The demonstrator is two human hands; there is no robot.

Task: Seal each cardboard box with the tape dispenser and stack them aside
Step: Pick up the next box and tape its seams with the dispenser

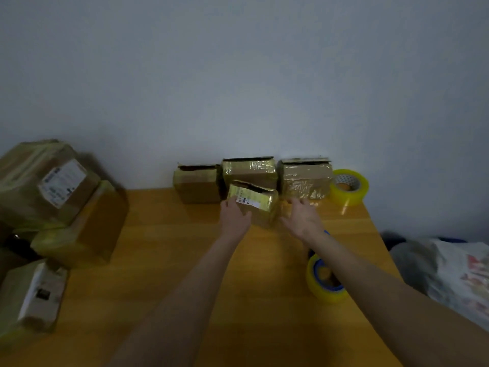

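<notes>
A small cardboard box point(260, 205) with a white label and an open top sits at the far middle of the wooden table point(185, 274). My left hand point(234, 218) holds its left front face. My right hand point(303, 217) hovers just right of it, fingers spread, holding nothing. Behind stand three open boxes against the wall: a left box point(195, 185), a middle box point(250, 172) and a right box point(307, 180). The tape dispenser point(324, 283), blue with a yellowish roll, lies under my right forearm, partly hidden.
A spare tape roll point(349, 186) stands at the far right by the wall. Taped boxes are piled at the left: a large box point(45, 184), another box point(84, 229) under it and a near box point(31, 295). Cloth point(449, 268) lies beyond the table's right edge.
</notes>
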